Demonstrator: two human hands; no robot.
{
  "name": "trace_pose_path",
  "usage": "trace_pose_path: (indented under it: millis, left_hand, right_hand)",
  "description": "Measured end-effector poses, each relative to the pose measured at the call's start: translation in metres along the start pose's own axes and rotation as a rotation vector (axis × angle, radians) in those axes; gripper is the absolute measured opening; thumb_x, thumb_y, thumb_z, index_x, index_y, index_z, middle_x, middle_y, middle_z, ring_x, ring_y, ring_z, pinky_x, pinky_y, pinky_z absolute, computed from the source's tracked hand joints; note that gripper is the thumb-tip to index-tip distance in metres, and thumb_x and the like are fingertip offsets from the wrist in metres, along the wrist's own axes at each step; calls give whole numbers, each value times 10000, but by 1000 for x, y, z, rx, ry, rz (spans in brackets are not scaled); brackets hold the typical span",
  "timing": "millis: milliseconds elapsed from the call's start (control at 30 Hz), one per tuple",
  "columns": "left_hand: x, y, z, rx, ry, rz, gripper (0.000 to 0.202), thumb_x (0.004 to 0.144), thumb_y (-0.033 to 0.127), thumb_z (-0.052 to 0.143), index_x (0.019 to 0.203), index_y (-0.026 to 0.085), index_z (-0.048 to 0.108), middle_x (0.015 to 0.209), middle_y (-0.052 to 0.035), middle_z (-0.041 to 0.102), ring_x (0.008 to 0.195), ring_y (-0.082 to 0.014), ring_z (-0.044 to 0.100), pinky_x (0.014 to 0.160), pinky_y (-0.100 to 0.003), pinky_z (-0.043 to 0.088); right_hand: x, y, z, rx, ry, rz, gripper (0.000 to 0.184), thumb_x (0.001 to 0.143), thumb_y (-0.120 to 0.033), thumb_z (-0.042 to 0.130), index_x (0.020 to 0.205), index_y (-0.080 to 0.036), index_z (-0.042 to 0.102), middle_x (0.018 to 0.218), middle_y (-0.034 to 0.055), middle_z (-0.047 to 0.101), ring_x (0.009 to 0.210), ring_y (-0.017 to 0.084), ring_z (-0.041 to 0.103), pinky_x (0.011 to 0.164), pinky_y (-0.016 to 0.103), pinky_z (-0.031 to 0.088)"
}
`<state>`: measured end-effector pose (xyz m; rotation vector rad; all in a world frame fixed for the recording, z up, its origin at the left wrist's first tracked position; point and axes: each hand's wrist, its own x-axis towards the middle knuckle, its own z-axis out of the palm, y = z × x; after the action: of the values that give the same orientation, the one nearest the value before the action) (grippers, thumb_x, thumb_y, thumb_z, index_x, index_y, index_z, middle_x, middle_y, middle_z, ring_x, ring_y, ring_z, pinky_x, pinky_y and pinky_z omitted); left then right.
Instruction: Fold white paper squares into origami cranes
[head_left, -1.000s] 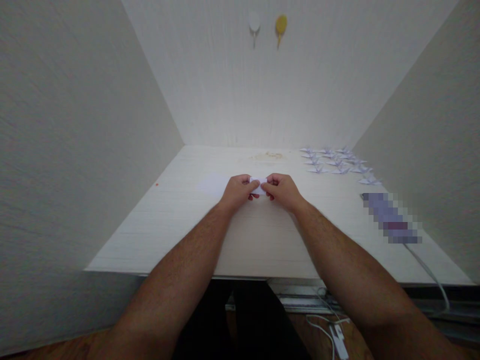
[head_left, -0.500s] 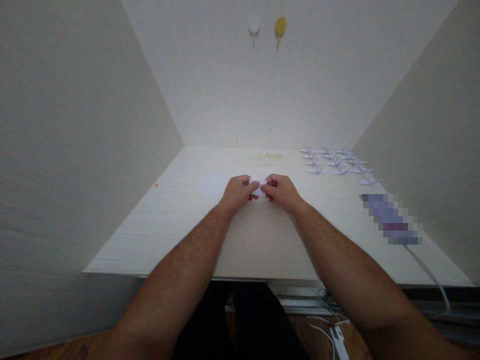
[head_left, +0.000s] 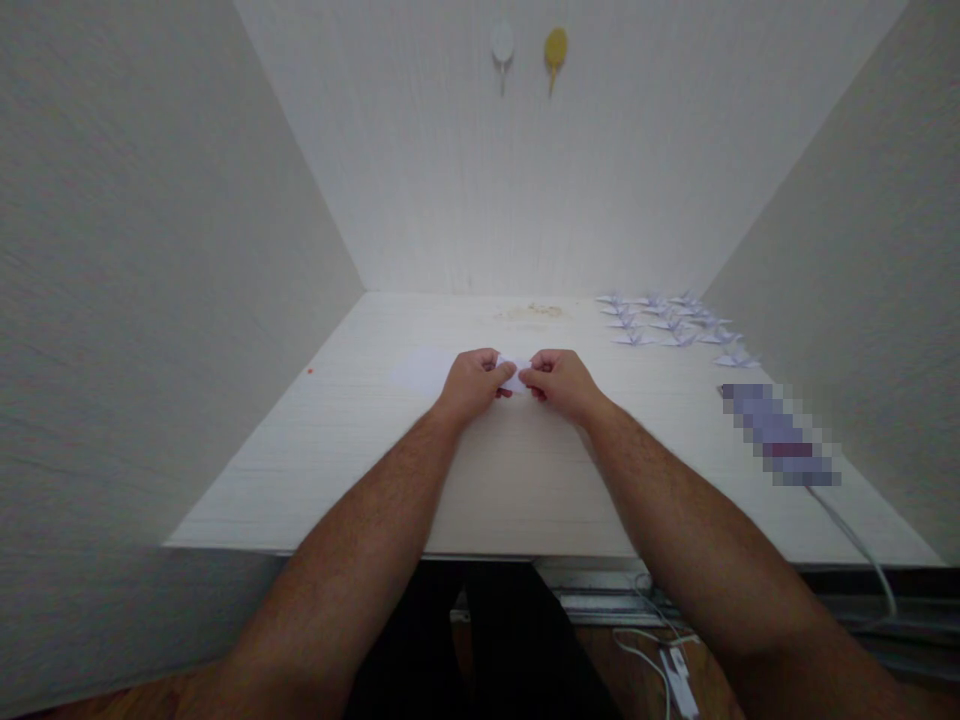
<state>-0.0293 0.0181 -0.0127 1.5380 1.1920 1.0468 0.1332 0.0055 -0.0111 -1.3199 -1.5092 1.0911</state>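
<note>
Between my two hands is a small piece of white paper (head_left: 514, 362), held a little above the table (head_left: 525, 480). My left hand (head_left: 476, 383) pinches its left side, thumb on top and fingers curled beneath. On the right side, my right hand (head_left: 558, 381) grips it the same way, the two thumbs almost meeting in the middle. The fingers cover much of the paper, so its exact folds cannot be made out. Just left of my left hand, white paper (head_left: 420, 369) lies flat on the table.
Several folded white paper cranes (head_left: 679, 325) stand in rows at the back right. A blurred-out flat device (head_left: 776, 430) with a cable (head_left: 855, 540) lies near the right wall. Two hooks, one white (head_left: 502, 45) and one yellow (head_left: 556, 48), are on the back wall. A power strip (head_left: 679, 680) is on the floor.
The paper between my hands looks slightly tilted compared with before, and my thumbs have shifted very little. The whole view has moved slightly; both hands keep their grip.
</note>
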Motion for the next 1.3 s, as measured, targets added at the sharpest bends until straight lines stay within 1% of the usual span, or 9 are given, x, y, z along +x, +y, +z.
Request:
trace_pose_path:
  millis: [233,400,500,633,833,967,1100,1200,1300]
  left_hand:
    - [-1,1,-2,7,-15,16,210,744,329,657,659,153,581,585,1,608,499,-98,578,470,-188,410]
    - [-1,1,-3,54,27,60,227,744,353,645,652,154,588,577,15,590,522,-87,524,512,-194,382]
    - [-2,2,-3,33,50,65,224,733,361,645,668,154,589,598,29,580,532,-83,494,517,-199,367]
    - [-2,4,-1,14,85,73,221,726,362,645,674,153,596,613,28,583,547,-89,493,530,-207,373]
    - [-2,2,-2,-20,68,88,222,725,366,655,694,151,609,628,22,595,557,-95,501,539,-215,378]
    - [-2,2,-2,-26,50,102,223,720,360,664,690,147,607,625,22,591,561,-96,499,555,-225,381]
    - [-3,4,-1,-33,36,96,227,710,360,672,668,149,599,607,27,579,552,-94,484,547,-229,367]
    - [-3,4,-1,-45,39,90,222,693,351,687,651,151,601,599,28,575,552,-92,480,543,-228,357]
    - [-2,4,0,-107,66,58,218,654,329,722,640,154,593,587,32,573,536,-86,471,534,-225,350]
  right_hand:
    - [-1,-3,1,45,3,12,121,660,-200,641,606,-178,534,458,-38,538,400,75,457,401,192,342]
    - [-1,-4,1,65,25,1,102,656,-215,655,649,-175,561,476,-38,549,411,79,472,402,188,363]
    - [-2,-5,2,66,51,-11,110,663,-230,656,643,-170,566,473,-36,547,409,76,471,407,187,360]
    - [-2,-3,3,109,63,-48,113,660,-234,657,630,-171,568,472,-41,544,406,75,463,414,194,360]
    - [-1,-1,4,170,63,-73,120,648,-227,651,606,-178,550,444,-49,524,393,79,440,408,205,334]
    - [-2,-3,3,140,61,-80,131,643,-236,651,605,-182,537,435,-56,507,392,82,426,405,208,307]
    - [-2,-3,2,71,70,-92,164,655,-287,656,618,-185,533,466,-58,494,424,83,413,431,217,301]
    - [-2,-2,1,-17,100,-142,175,668,-304,647,611,-179,539,500,-51,484,473,84,405,468,224,295]
    - [-1,-1,0,-61,125,-203,171,674,-300,639,606,-172,548,532,-49,470,510,85,390,491,230,286]
